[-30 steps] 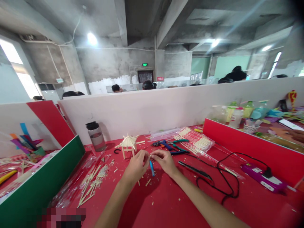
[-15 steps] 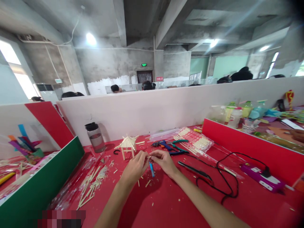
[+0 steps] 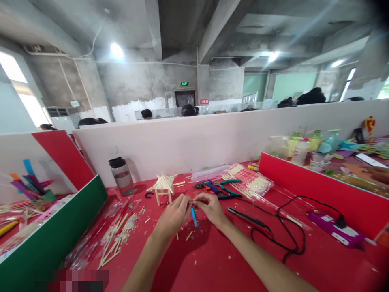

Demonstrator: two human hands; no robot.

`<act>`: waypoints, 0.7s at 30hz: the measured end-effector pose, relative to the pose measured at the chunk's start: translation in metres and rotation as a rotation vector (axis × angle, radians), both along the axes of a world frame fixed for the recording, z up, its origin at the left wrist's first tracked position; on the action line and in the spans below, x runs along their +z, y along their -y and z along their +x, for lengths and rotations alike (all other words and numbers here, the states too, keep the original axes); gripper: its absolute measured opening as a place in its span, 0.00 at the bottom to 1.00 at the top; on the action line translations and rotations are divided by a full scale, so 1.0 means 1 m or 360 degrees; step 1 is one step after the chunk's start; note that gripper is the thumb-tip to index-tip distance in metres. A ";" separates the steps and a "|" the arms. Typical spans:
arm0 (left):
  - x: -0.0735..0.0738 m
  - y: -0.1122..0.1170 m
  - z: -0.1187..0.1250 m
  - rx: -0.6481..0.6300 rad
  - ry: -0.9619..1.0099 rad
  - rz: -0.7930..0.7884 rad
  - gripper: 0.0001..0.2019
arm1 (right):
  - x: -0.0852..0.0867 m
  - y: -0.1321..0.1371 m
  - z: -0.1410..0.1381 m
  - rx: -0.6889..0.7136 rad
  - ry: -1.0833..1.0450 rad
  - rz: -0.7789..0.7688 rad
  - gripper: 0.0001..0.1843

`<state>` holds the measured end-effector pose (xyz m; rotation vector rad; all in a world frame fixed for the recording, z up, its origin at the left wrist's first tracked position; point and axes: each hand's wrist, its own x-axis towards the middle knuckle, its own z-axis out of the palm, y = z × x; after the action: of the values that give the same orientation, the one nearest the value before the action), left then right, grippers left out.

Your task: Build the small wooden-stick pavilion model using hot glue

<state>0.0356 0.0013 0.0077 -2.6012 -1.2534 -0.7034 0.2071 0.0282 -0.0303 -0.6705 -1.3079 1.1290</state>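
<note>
My left hand [image 3: 173, 215] and my right hand [image 3: 210, 207] meet over the red table [image 3: 212, 259], fingers pinched on a thin wooden stick [image 3: 191, 201] held between them. A blue-handled tool [image 3: 193, 216] hangs down from my right hand's fingers. Just beyond the hands stands a small pavilion model [image 3: 163, 185] built of sticks. Wood chips lie scattered under the hands.
A dark-lidded water bottle [image 3: 122, 176] stands at the back left. Pliers and cutters [image 3: 219, 187], a pack of sticks [image 3: 249, 181], a black cable [image 3: 288, 227] and a purple power strip [image 3: 332, 228] lie to the right. Loose sticks [image 3: 117, 239] lie left. Red and green dividers bound the desk.
Both hands stay together on the stick with only slight finger shifts; the view has barely moved.
</note>
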 end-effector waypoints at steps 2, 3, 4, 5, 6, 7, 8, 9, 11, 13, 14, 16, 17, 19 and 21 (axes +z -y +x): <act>-0.001 0.000 0.000 -0.0026 0.0045 0.0006 0.11 | 0.002 0.001 -0.001 -0.0020 -0.0005 0.0018 0.13; -0.002 0.000 0.001 -0.0039 0.0072 0.0012 0.10 | 0.002 0.001 -0.001 -0.0034 -0.0004 0.0032 0.12; -0.003 0.000 0.001 -0.0050 0.0096 0.0019 0.10 | 0.003 0.001 0.000 -0.0055 -0.0002 0.0050 0.12; -0.003 0.001 0.001 -0.0058 0.0116 0.0027 0.09 | 0.004 0.000 0.000 -0.0080 0.0003 0.0072 0.11; -0.004 0.001 0.000 -0.0064 0.0135 0.0033 0.09 | 0.005 0.000 0.001 -0.0108 0.0015 0.0096 0.11; -0.004 0.001 0.000 -0.0063 0.0156 0.0039 0.08 | 0.005 0.000 0.002 -0.0135 0.0030 0.0121 0.10; -0.005 0.002 0.000 -0.0062 0.0178 0.0040 0.08 | 0.006 0.000 0.003 -0.0157 0.0045 0.0142 0.09; -0.005 0.002 0.000 -0.0060 0.0204 0.0038 0.08 | 0.006 0.000 0.005 -0.0170 0.0057 0.0159 0.09; -0.004 0.002 0.000 -0.0066 0.0256 0.0023 0.08 | 0.007 0.001 0.007 -0.0170 0.0070 0.0177 0.08; -0.003 0.002 0.000 -0.0080 0.0293 0.0007 0.08 | 0.007 0.001 0.009 -0.0163 0.0079 0.0182 0.08; -0.004 0.002 0.000 -0.0085 0.0303 -0.0001 0.08 | 0.007 0.001 0.009 -0.0161 0.0081 0.0186 0.08; -0.004 0.001 -0.001 -0.0090 0.0309 -0.0019 0.08 | 0.007 0.000 0.009 -0.0163 0.0084 0.0196 0.09; -0.005 0.001 -0.001 -0.0093 0.0309 -0.0025 0.08 | 0.007 0.000 0.009 -0.0164 0.0087 0.0202 0.09; -0.006 0.000 -0.001 -0.0104 0.0309 -0.0030 0.08 | 0.006 0.000 0.009 -0.0168 0.0108 0.0220 0.09; -0.006 0.000 -0.001 -0.0120 0.0315 -0.0015 0.07 | 0.007 0.000 0.009 -0.0170 0.0135 0.0235 0.09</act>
<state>0.0347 0.0011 0.0016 -2.6522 -1.2164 -0.9923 0.2162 0.0287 -0.0235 -0.6768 -1.3957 0.9166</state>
